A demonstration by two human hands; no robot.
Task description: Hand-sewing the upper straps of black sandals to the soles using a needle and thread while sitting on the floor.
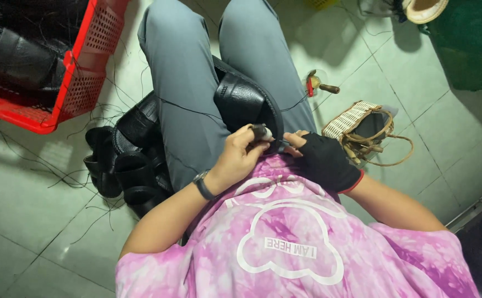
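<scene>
1. Nearest the camera, at six o'clock, the person wears a pink tie-dye shirt (307,259) with a white outline print; both forearms come up from it toward the lap.
2. The left hand (240,155), bare with a dark wristwatch (203,185) at the wrist, is clenched around a small dark tool with a pale tip (263,132), pinched between thumb and forefinger just left of centre.
3. The right hand (319,157), in a black fingerless glove with a red cuff edge, grasps the near rim of a black leather shoe (246,102); its bare fingertips press the shoe edge just beside the tool.
4. The black leather shoe lies on the person's grey trousers (188,83), resting across the lap at about twelve o'clock from the hands, its opening turned toward the hands. A thin dark thread (188,107) runs across the left thigh to the shoe.
5. At nine o'clock, beside the left leg on the pale tiled floor (31,209), lies a heap of black shoes (122,165) with loose threads scattered around them.
6. At three o'clock, near the right hand, a woven straw basket with rope handles (362,129) sits on the floor.
7. Farther off at one o'clock lies a small hammer with a wooden handle (319,85).
8. At ten o'clock, farthest away, a red plastic crate (81,72) holds more dark shoes.
</scene>
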